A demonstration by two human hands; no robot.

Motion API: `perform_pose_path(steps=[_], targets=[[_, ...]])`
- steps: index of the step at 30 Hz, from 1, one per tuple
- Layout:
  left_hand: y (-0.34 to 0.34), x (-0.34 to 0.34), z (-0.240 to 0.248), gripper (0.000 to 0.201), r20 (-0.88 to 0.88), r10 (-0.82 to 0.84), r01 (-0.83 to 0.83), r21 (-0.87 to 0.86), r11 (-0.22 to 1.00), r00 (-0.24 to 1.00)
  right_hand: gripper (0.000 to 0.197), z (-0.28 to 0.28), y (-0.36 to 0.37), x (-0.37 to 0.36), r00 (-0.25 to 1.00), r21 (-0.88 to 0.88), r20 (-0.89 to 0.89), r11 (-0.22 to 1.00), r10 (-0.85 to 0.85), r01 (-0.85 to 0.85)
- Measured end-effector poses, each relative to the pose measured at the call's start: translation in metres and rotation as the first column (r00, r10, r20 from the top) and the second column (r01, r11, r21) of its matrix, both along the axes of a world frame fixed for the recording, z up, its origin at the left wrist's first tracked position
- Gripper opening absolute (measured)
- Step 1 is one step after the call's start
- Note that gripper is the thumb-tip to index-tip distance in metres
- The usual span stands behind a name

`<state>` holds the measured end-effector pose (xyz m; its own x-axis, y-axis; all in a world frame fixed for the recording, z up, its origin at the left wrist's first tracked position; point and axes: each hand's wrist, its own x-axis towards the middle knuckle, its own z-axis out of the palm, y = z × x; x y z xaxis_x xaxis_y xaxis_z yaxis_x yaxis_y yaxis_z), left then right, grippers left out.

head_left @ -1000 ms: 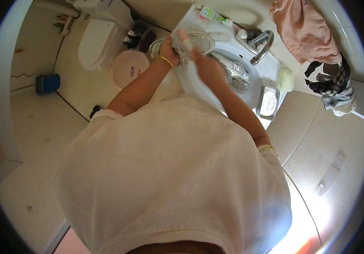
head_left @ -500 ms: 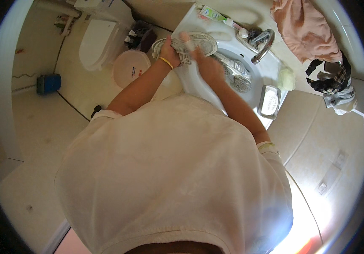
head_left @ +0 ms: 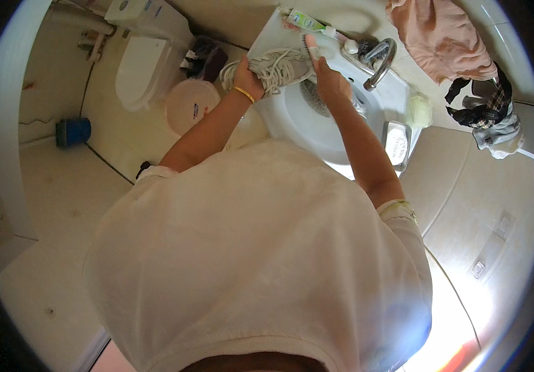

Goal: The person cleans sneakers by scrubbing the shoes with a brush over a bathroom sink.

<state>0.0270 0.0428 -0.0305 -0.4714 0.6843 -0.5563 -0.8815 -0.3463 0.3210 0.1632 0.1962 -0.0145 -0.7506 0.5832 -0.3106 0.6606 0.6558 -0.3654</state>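
Observation:
My left hand (head_left: 246,79), with a yellow band at its wrist, grips a pale grey lace-up sneaker (head_left: 287,67) over the left rim of the washbasin. The sneaker lies with its laces upward. In my right hand (head_left: 331,82) is a small scrubbing brush (head_left: 312,51) with a light handle and dark bristles, held beside the sneaker's right end. Beneath my right hand a second grey sneaker (head_left: 314,98) rests in the white basin (head_left: 292,133), partly hidden by the hand and forearm.
A curved metal tap (head_left: 389,62) rises behind the basin. A green-and-white tube (head_left: 307,21), a soap dish (head_left: 396,146) and a pale green rounded object (head_left: 419,111) sit around it. At left are a pink lidded bucket (head_left: 183,106), a dark bin (head_left: 208,59) and a toilet (head_left: 140,71).
The held sneaker has turned so that its laces face up. My right hand has moved right with the brush, which now shows clearly, and covers more of the sneaker in the basin.

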Motion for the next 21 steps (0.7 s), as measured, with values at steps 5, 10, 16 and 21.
perform_pose_path(steps=[5,10,16,21], targets=[[0.005,0.003,0.013,0.061,-0.079,0.066,-0.076,-0.135,0.988,0.995,0.041,0.051,-0.07,0.007,0.96,-0.084,0.008,0.956,0.281,-0.28],[0.002,0.002,0.011,0.062,-0.027,0.018,-0.018,0.007,1.0,0.999,0.041,0.023,-0.021,0.007,0.996,-0.025,0.06,0.997,0.068,-0.067],[0.008,-0.011,0.017,0.062,0.081,0.131,-0.133,0.027,0.991,0.988,0.042,0.016,-0.045,0.014,0.98,-0.043,-0.068,0.981,0.188,-0.191],[0.008,-0.023,0.001,0.055,0.075,0.149,-0.15,0.014,0.989,0.986,0.045,-0.018,-0.024,0.009,0.994,0.029,0.027,0.994,0.104,-0.105]])
